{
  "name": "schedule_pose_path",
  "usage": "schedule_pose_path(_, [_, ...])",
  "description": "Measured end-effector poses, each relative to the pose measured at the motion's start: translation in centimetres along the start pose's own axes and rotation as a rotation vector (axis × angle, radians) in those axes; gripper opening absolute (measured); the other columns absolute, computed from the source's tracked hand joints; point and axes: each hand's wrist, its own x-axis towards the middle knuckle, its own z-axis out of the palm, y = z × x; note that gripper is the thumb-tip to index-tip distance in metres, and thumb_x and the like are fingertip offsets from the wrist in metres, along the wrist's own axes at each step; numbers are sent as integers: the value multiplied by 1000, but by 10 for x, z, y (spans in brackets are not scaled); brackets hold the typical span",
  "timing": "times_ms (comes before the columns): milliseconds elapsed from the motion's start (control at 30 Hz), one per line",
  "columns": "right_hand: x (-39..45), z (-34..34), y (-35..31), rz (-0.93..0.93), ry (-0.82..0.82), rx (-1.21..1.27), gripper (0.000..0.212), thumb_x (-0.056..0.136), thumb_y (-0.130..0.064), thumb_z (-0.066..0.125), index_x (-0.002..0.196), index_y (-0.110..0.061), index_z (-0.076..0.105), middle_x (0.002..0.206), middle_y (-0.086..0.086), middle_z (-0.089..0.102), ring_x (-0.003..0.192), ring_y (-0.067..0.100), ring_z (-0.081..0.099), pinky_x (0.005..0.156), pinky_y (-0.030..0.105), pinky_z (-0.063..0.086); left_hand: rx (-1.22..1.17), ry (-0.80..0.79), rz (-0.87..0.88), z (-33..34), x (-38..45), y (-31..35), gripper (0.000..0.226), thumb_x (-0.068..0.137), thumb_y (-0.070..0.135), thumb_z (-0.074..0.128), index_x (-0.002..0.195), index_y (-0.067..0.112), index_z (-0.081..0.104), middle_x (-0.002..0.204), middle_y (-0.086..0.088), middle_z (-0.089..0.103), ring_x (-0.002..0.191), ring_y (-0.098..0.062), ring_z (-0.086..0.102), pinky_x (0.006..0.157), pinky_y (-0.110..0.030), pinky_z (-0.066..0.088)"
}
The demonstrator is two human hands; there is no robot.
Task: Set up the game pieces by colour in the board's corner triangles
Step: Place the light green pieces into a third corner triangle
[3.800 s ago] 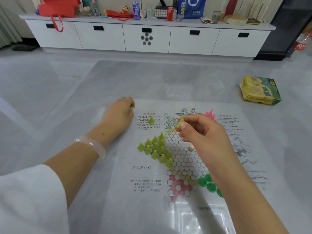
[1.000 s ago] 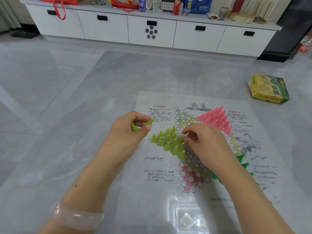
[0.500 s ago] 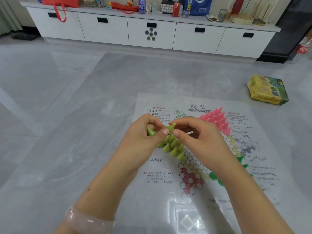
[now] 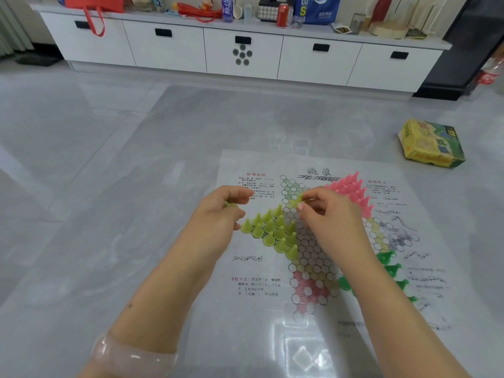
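Observation:
A paper game board (image 4: 313, 309) lies flat on the floor. Several yellow-green cone pieces (image 4: 272, 230) fill its left triangle. Pink pieces (image 4: 351, 189) stand in the far right triangle, and dark green pieces (image 4: 390, 268) sit at the right, partly behind my right forearm. My right hand (image 4: 327, 214) pinches one yellow-green piece (image 4: 299, 199) between thumb and fingers above the board's far left area. My left hand (image 4: 218, 214) is curled round another yellow-green piece (image 4: 227, 205), mostly hidden in the fingers, just left of the yellow-green group.
A yellow and green game box (image 4: 431, 144) lies on the floor at the far right. A long white cabinet (image 4: 245, 53) with bags, cans and bottles on top runs along the back wall. Glossy grey floor tiles surround the board.
My right hand has taken a yellow-green piece from beside my left hand and drawn it to the right. The hands have moved apart; my left hand still holds a piece.

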Motion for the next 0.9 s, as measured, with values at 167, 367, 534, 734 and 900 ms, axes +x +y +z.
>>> schedule_pose_path(167, [1, 2, 6, -70, 33, -225, 20, 88, -14, 57, 106, -13, 64, 92, -5, 64, 79, 6, 54, 66, 8, 36, 4, -25, 44, -3, -1, -2, 39, 92, -4, 34, 96, 24, 60, 91, 8, 58, 73, -7, 54, 82, -23, 46])
schedule_pose_path(367, [2, 4, 8, -125, -51, -259, 14, 85, -14, 60, 96, -16, 68, 82, -8, 58, 68, -3, 48, 61, 6, 33, -96, -3, 47, -5, -1, -3, 18, 90, 3, 51, 87, 20, 54, 83, 3, 68, 61, -5, 58, 73, -24, 48])
schedule_pose_path(534, [3, 6, 11, -120, -79, -294, 13, 84, -15, 61, 94, -19, 69, 77, -8, 55, 64, -3, 44, 59, 7, 29, -107, 19, 85, -7, 1, -5, 13, 86, 2, 57, 82, 14, 53, 83, 3, 69, 58, -3, 56, 56, -10, 46])
schedule_pose_path(734, [3, 7, 12, -108, -81, -303, 16, 85, -15, 61, 98, -19, 69, 85, -5, 58, 67, 2, 46, 69, 19, 36, -106, 9, 101, -7, 3, -6, 16, 87, -3, 53, 85, 13, 54, 87, 6, 67, 56, 2, 58, 59, -9, 48])
schedule_pose_path(900, [3, 8, 12, -117, -82, -336, 17, 86, -16, 61, 100, -19, 70, 83, -5, 56, 68, 4, 46, 71, 20, 35, -88, 8, 91, -8, 3, -7, 16, 87, -3, 52, 87, 13, 56, 89, 5, 67, 58, 2, 58, 59, -8, 48])
